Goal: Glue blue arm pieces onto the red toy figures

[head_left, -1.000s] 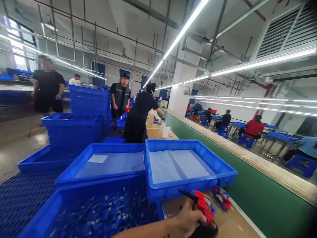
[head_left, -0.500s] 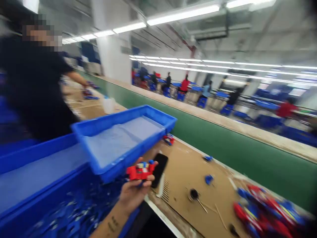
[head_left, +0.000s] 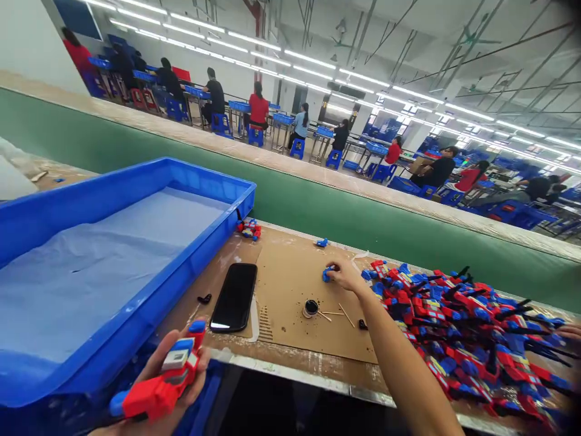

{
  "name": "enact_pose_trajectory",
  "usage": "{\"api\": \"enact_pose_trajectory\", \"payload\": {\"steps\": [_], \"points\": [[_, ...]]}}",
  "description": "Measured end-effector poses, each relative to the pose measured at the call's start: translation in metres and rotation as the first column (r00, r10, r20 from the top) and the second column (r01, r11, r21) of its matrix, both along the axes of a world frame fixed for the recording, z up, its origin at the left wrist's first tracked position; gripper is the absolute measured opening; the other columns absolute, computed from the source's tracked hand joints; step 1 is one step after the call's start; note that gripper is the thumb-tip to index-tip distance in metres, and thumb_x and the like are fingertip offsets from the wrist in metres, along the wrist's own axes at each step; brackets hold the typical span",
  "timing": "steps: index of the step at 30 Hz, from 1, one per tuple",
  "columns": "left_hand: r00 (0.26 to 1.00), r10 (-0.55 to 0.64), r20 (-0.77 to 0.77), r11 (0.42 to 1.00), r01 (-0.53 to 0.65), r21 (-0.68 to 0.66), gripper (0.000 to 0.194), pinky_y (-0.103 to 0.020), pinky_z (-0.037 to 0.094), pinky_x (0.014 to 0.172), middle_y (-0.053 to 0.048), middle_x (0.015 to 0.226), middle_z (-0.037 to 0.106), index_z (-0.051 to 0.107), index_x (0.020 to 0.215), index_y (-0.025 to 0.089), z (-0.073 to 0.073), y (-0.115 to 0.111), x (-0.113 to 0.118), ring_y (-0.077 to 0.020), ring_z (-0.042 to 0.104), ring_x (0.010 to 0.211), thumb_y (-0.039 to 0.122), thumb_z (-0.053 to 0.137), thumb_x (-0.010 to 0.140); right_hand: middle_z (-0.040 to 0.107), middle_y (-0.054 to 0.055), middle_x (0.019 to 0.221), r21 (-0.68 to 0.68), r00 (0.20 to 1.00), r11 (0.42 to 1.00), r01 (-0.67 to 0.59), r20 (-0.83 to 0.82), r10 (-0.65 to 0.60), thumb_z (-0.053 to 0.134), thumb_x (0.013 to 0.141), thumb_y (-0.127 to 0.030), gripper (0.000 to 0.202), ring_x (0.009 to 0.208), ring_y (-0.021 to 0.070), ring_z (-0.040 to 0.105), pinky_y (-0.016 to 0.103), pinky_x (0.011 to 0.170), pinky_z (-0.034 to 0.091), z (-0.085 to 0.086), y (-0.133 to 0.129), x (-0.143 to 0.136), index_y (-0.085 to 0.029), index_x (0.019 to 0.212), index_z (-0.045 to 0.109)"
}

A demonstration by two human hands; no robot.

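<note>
My left hand (head_left: 193, 390) is closed around a red toy robot body (head_left: 157, 396) with a white-and-grey chest and blue ends, at the lower left beside the tray. Over the cardboard (head_left: 290, 266), my right hand (head_left: 345, 276) pinches a small blue plastic part (head_left: 326, 274) between thumb and fingers. Another blue part (head_left: 322, 243) lies behind it, near the green divider. A small pot of black liquid (head_left: 310, 308) stands in front of my right hand, with thin wooden sticks (head_left: 334, 313) beside it.
A blue tray (head_left: 200, 254) lined with pale sheet is at left, a red-blue toy (head_left: 249, 229) by its corner. A black phone (head_left: 234, 297) lies beside it. Many red-blue toys (head_left: 454, 321) are heaped at right, where another person's hand (head_left: 569, 332) shows. A green divider (head_left: 318, 203) runs behind.
The view has swung right and the co-worker on the left is out of sight. My right hand has come in and taken hold of a blue part. My left hand keeps the toy body.
</note>
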State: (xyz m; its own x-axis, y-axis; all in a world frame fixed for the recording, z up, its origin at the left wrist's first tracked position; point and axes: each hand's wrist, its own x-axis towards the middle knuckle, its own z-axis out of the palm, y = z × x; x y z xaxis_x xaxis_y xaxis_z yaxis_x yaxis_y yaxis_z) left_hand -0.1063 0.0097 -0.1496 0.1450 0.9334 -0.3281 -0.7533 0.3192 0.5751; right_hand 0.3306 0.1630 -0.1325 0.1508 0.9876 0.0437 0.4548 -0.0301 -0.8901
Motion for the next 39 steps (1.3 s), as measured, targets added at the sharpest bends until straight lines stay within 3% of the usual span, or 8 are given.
{"api": "enact_pose_trajectory", "payload": {"steps": [4, 8, 14, 18, 21, 26, 32, 39], "points": [[0.995, -0.046, 0.092, 0.998, 0.049, -0.03, 0.116, -0.045, 0.059, 0.089, -0.016, 0.13, 0.064, 0.076, 0.12, 0.021, 0.014, -0.004, 0.014, -0.0372, 0.066, 0.104, 0.087, 0.078, 0.025, 0.066, 0.007, 0.099, 0.081, 0.94, 0.989, 0.121, -0.329, -0.089, 0.067, 0.081, -0.059, 0.047, 0.089, 0.0174, 0.067, 0.03, 0.078, 0.056, -0.001, -0.047, -0.017, -0.018, 0.102, 0.057], [0.989, -0.092, 0.119, 0.995, 0.097, -0.035, 0.123, -0.038, 0.058, 0.086, -0.017, 0.118, 0.069, 0.076, 0.118, 0.02, 0.035, 0.002, 0.046, -0.0298, 0.067, 0.094, 0.099, 0.065, 0.024, 0.063, 0.003, 0.088, 0.072, 0.771, 0.957, 0.279, -0.612, -0.179, 0.086, 0.07, -0.043, 0.049, 0.075, 0.0118, 0.063, 0.02, 0.065, 0.052, -0.004, -0.107, -0.034, -0.019, 0.1, 0.056], [0.982, -0.149, 0.118, 0.981, 0.162, -0.109, 0.116, -0.033, 0.056, 0.091, -0.017, 0.111, 0.068, 0.074, 0.121, 0.012, 0.029, 0.008, 0.066, -0.0284, 0.064, 0.104, 0.1, 0.061, 0.046, 0.06, 0.006, 0.107, 0.192, 0.996, 0.977, -0.091, 0.017, 0.089, 0.065, 0.095, -0.034, 0.025, 0.096, 0.0114, 0.059, 0.021, 0.082, 0.05, 0.02, -0.129, -0.037, -0.022, 0.117, 0.069], [0.984, -0.172, -0.034, 0.985, 0.173, 0.024, 0.042, -0.019, 0.051, 0.06, -0.008, 0.117, 0.067, 0.071, 0.125, 0.035, 0.007, 0.013, 0.076, -0.0169, 0.064, 0.087, 0.047, 0.073, 0.085, 0.057, 0.006, 0.116, 0.063, 0.845, 0.939, -0.339, 0.459, 0.275, 0.047, 0.103, -0.026, 0.035, 0.103, 0.0113, 0.058, 0.023, 0.09, 0.047, 0.047, -0.11, -0.034, -0.021, 0.136, 0.059], [0.99, -0.078, -0.114, 0.995, 0.085, 0.055, 0.072, -0.017, 0.049, 0.058, -0.005, 0.138, 0.058, 0.055, 0.138, 0.05, -0.002, 0.014, 0.085, -0.0159, 0.066, 0.084, 0.042, 0.085, 0.073, 0.062, 0.003, 0.107, 0.042, 0.723, 0.904, -0.425, 0.616, 0.312, 0.054, 0.093, -0.015, 0.035, 0.089, 0.0109, 0.059, 0.023, 0.08, 0.047, 0.055, -0.099, -0.036, -0.016, 0.128, 0.059], [0.982, -0.017, -0.189, 0.999, 0.007, -0.05, 0.067, -0.016, 0.052, 0.067, -0.006, 0.096, 0.068, 0.075, 0.108, 0.028, 0.0, 0.01, 0.094, -0.0113, 0.063, 0.074, 0.039, 0.097, 0.045, 0.063, 0.003, 0.104, 0.091, 0.671, 0.874, -0.478, 0.68, 0.296, 0.061, 0.089, -0.014, 0.025, 0.091, 0.0145, 0.062, 0.026, 0.08, 0.049, 0.042, -0.092, -0.045, -0.018, 0.114, 0.063], [0.99, -0.021, -0.143, 0.992, 0.002, -0.127, 0.046, -0.018, 0.052, 0.067, -0.004, 0.084, 0.065, 0.074, 0.093, 0.025, 0.01, 0.008, 0.105, -0.0053, 0.052, 0.062, 0.039, 0.094, 0.054, 0.064, 0.008, 0.105, 0.113, 0.602, 0.824, -0.555, 0.738, 0.304, 0.057, 0.092, -0.016, 0.029, 0.091, 0.0195, 0.064, 0.03, 0.078, 0.052, 0.019, -0.085, -0.054, -0.011, 0.12, 0.064], [0.994, -0.082, -0.071, 0.995, 0.077, -0.059, 0.035, -0.02, 0.052, 0.058, -0.003, 0.08, 0.063, 0.071, 0.099, 0.025, 0.005, 0.008, 0.113, -0.0117, 0.059, 0.067, 0.03, 0.088, 0.068, 0.065, 0.002, 0.082, 0.246, 0.883, 0.945, -0.217, 0.462, 0.082, 0.067, 0.09, -0.028, 0.025, 0.064, 0.0087, 0.057, 0.022, 0.063, 0.047, 0.006, -0.081, -0.057, -0.013, 0.11, 0.071]]}}
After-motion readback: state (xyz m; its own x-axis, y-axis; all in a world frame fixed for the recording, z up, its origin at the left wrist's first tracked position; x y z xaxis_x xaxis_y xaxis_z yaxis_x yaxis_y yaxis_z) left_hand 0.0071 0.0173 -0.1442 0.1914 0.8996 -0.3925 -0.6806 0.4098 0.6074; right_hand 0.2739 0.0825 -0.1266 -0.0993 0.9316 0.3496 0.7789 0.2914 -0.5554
